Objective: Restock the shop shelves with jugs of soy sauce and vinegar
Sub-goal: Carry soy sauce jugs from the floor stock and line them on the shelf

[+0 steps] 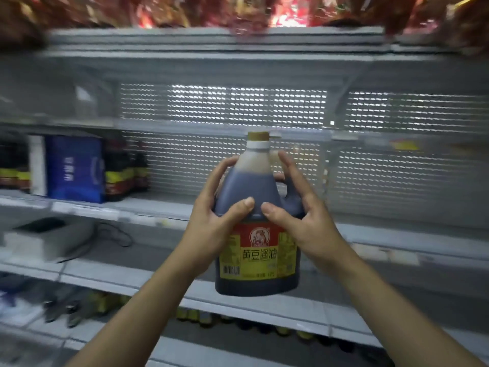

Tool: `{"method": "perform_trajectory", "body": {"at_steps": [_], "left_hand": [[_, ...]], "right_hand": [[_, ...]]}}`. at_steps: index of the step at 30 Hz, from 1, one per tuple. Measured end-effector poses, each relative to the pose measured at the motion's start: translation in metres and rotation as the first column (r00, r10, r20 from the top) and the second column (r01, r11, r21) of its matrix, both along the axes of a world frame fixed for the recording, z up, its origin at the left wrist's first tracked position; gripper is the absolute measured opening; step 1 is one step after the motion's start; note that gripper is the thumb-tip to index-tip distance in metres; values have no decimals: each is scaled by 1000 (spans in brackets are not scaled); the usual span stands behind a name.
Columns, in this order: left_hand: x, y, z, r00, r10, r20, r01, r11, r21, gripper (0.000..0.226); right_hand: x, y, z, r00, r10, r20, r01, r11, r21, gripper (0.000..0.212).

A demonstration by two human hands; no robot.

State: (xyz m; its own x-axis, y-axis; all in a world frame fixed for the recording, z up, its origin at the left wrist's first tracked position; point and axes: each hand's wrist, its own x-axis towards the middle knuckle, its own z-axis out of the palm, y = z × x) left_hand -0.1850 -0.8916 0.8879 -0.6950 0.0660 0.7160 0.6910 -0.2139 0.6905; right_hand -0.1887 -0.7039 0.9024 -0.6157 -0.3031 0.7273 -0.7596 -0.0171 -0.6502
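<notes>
Grey shop shelves (pixel 158 207), soy sauce jug (pixel 258 234) gripped between both hands

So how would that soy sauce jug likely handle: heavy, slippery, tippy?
Probably heavy for its size: the soy sauce jug is filled dark nearly to the neck, and both the left hand and right hand grip it. The smooth plastic may be slippery. Its wide base should resist tipping once it is set down.

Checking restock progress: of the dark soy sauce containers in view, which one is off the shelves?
The large dark jug with the tan cap and red-yellow label, gripped mid-air by left hand and right hand. The smaller dark bottles stand shelved beside a blue box.
</notes>
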Motion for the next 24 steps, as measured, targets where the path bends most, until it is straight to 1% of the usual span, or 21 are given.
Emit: {"method": "perform_trajectory", "body": {"at_steps": [2,6,9,12,14,17,21,24], "left_hand": [[-6,-47,-3,998,63,16,-63,998,3,64],[-25,-137,-4,987,156,36,-155,988,-26,65],[-48,-198,-2,979,201,33,-199,978,-69,64],[-75,-241,-2,974,224,33,-219,971,-97,64],[-99,-263,-2,975,221,34,-216,970,-108,65],[-137,-285,-5,974,219,48,-212,969,-124,66],[-185,-302,-16,975,211,65,-203,973,-108,65],[-214,-310,-25,967,243,73,-234,965,-114,64]], "right_hand": [[-15,-47,-2,998,61,11,-61,998,-2,78],[-48,-138,-7,992,122,26,-122,992,-7,76],[-78,-199,-9,987,154,41,-153,988,-27,76],[-107,-242,-12,984,171,47,-170,985,-36,76],[-130,-263,-14,984,170,55,-167,984,-55,76],[-165,-283,-16,987,150,59,-148,988,-42,76],[-216,-300,-24,981,179,75,-177,983,-40,76],[-254,-311,-31,979,187,75,-188,982,11,76]]}}
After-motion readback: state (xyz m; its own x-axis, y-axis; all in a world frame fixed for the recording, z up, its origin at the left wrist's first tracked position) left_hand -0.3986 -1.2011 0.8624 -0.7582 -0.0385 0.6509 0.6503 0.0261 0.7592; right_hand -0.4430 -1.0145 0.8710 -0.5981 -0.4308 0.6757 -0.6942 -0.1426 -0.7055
